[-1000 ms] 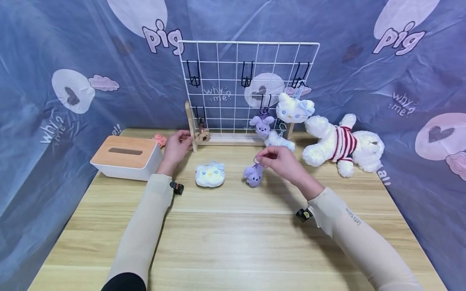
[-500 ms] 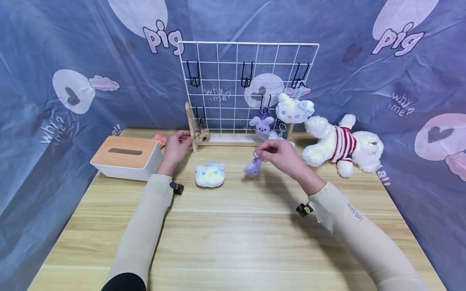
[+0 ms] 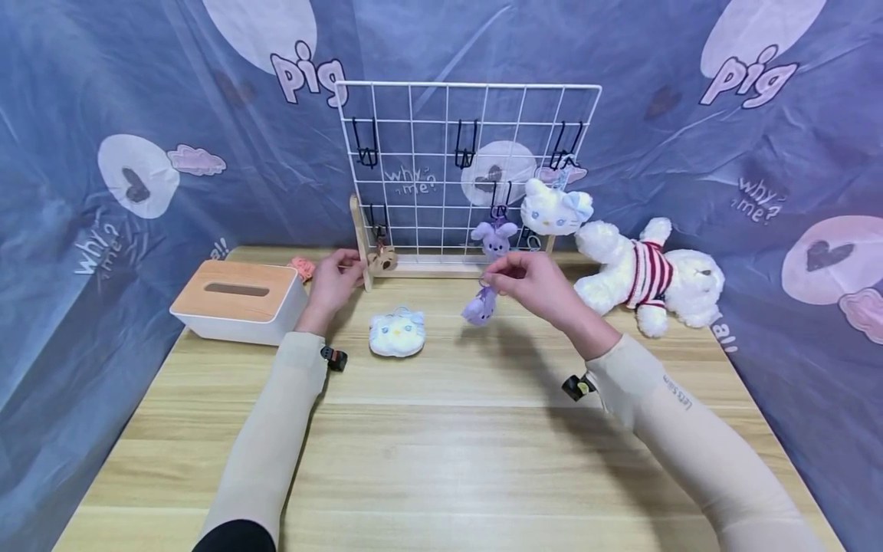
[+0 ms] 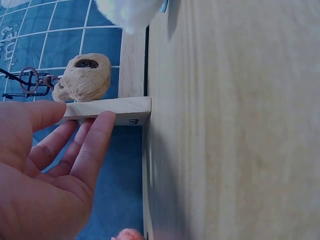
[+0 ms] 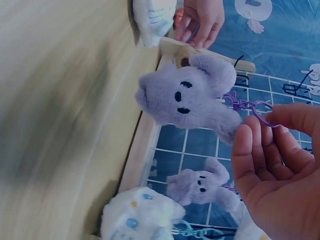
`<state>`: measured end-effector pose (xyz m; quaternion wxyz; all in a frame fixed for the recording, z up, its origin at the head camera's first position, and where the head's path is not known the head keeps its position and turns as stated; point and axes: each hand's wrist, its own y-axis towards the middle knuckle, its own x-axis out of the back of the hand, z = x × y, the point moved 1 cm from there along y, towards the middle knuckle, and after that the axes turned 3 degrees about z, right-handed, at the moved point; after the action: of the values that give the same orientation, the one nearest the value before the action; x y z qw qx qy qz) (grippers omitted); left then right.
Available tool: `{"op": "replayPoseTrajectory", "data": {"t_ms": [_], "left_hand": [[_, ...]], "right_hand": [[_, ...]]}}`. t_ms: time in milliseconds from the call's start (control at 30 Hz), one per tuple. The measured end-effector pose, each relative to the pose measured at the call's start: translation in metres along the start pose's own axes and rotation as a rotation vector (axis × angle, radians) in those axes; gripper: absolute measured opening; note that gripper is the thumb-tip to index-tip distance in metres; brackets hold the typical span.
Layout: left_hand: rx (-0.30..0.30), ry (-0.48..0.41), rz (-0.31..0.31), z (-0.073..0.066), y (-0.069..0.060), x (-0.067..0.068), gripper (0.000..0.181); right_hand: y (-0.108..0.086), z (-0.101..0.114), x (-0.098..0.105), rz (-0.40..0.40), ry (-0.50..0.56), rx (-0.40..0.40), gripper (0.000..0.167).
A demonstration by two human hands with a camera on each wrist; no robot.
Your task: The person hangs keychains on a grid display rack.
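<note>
My right hand (image 3: 534,285) pinches the purple ring (image 5: 266,114) of a plush rabbit keychain (image 3: 479,309), which dangles above the table in front of the wire grid rack (image 3: 447,182). In the right wrist view its fluffy face and black eyes show clearly. My left hand (image 3: 333,285) holds the wooden side post (image 4: 120,106) of the rack, thumb on one face and fingertips on the other. Just past that post, a brown plush keychain (image 4: 87,80) hangs from a black hook. Another purple rabbit keychain (image 3: 494,239) hangs on the rack's right half, behind my right hand.
A white cat-face plush (image 3: 397,333) lies on the table between my arms. Another cat plush (image 3: 555,207) hangs at the rack's right. A striped-sweater plush (image 3: 651,274) lies beyond it. A tissue box (image 3: 237,301) stands left, near a coral-coloured item (image 3: 302,267).
My right hand has lifted the rabbit keychain a little higher and towards the rack, and the rabbit has swung and turned. My left hand stays on the post.
</note>
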<state>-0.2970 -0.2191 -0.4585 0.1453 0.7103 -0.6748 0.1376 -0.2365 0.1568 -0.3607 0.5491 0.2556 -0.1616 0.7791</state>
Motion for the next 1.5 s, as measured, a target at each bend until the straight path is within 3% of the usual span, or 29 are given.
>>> {"op": "replayPoseTrajectory", "data": {"t_ms": [467,1067,1500], "left_hand": [[-0.005,-0.002,0.003,0.000,-0.001,0.002,0.037],[0.009,-0.011,0.006,-0.001,-0.001,0.001,0.038],[0.032,-0.005,0.012,0.001,0.002,0.001,0.039]], "right_hand": [[0.011,0.028,0.012,-0.012,-0.049,0.018,0.018],[0.028,0.065,0.033,-0.064,0.015,0.061,0.015],[0.047,0.090,0.052,-0.109,0.084,0.139,0.020]]}}
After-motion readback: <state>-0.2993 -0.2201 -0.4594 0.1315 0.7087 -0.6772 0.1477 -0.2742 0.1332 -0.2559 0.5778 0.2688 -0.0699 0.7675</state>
